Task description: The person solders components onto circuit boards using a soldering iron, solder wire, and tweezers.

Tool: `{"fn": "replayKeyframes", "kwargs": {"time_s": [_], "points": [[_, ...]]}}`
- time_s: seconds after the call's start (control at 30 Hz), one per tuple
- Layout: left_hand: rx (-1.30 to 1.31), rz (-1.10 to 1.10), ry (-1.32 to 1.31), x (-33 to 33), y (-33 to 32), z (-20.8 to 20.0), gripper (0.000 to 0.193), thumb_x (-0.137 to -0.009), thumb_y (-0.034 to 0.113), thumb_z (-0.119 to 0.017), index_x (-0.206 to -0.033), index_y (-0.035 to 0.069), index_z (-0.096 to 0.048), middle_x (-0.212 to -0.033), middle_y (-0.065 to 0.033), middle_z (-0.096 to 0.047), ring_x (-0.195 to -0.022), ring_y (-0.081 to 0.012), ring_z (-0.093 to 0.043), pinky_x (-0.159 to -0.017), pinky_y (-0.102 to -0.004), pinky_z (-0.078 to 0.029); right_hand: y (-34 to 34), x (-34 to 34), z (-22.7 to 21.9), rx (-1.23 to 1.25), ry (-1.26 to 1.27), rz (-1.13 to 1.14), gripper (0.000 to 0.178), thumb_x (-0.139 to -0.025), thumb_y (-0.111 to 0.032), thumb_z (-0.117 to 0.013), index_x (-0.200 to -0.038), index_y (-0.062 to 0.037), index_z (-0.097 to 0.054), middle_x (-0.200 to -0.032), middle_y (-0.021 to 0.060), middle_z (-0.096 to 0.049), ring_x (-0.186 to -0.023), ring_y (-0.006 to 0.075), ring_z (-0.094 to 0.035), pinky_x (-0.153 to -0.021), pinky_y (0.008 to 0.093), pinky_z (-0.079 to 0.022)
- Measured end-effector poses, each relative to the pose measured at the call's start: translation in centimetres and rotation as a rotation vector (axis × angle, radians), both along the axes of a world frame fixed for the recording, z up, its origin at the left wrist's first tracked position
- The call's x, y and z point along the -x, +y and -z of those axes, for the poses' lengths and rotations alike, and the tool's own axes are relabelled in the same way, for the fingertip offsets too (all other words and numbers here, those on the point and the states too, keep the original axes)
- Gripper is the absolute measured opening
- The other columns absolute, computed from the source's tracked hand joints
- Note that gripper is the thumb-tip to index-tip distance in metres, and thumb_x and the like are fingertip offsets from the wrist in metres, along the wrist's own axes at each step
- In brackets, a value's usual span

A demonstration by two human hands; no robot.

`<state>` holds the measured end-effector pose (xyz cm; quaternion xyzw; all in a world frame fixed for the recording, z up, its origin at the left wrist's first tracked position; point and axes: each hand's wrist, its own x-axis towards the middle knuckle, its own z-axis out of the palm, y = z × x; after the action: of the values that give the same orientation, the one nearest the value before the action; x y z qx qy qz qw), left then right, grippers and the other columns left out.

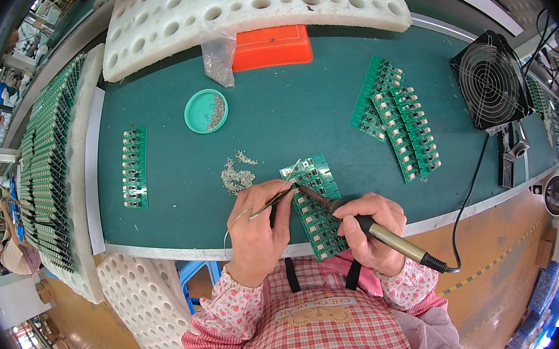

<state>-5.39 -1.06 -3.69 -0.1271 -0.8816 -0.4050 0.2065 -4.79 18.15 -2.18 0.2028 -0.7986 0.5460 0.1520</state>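
Observation:
A green circuit board panel (323,232) lies at the table's front edge, partly overhanging it. My right hand (373,227) is closed around a soldering iron (397,241), whose dark tip reaches the upper left part of the panel. My left hand (259,225) pinches dark-tipped tweezers (275,200), their points close to the iron's tip. A thin wire (227,237), which looks like solder, loops out of the same hand; its grip is partly hidden. Small loose components (236,178) lie in a pile just beyond my left hand.
A turquoise dish (193,113) of small parts, a plastic bag (219,62) and a red box (272,47) stand farther back. More panels (400,132) lie right; one (135,168) lies left. Racked boards (50,169) line the left. A black fan (490,80) stands right, beside the iron's cable (472,186).

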Motion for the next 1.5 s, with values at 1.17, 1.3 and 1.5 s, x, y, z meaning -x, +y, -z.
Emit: {"fn": "replayKeyframes", "kwargs": {"time_s": [1.17, 1.3, 1.5], "points": [[-0.084, -0.115, -0.13, -1.6, -1.7, -0.8, 0.01, -0.089, -0.003, -0.069, -0.098, -0.001, -0.069, -0.099, -0.0084, -0.07, -0.083, -0.0172, -0.067, -0.076, -0.026, -0.051, 1.1, -3.0, 1.8, 0.197, -0.092, 0.191, 0.01, -0.095, -0.008, -0.059, -0.102, -0.0007, -0.059, -0.062, 0.005, -0.064, -0.056, 0.0151, -0.062, -0.056, 0.0297, -0.049], [-0.119, -0.052, -0.114, -1.1, -0.8, -0.2, 0.012, -0.087, -0.005, -0.07, -0.099, -0.001, -0.07, -0.1, -0.0089, -0.07, -0.083, -0.0185, -0.068, -0.075, -0.0268, -0.052, 1.1, -2.9, 1.5, 0.178, -0.118, 0.151, 0.011, -0.094, -0.007, -0.06, -0.103, -0.0003, -0.059, -0.064, 0.0054, -0.064, -0.055, 0.0151, -0.062, -0.056, 0.0297, -0.049], [-0.052, -0.033, -0.082, -0.4, -0.2, -0.3, 0.014, -0.084, -0.005, -0.072, -0.097, -0.001, -0.07, -0.1, -0.0094, -0.072, -0.084, -0.0209, -0.069, -0.072, -0.029, -0.054, 1.0, -2.5, 1.1, 0.129, -0.079, 0.112, 0.013, -0.096, -0.007, -0.048, -0.099, 0.0033, -0.055, -0.061, 0.0066, -0.06, -0.052, 0.0105, -0.058, -0.052, 0.0237, -0.044]]}}
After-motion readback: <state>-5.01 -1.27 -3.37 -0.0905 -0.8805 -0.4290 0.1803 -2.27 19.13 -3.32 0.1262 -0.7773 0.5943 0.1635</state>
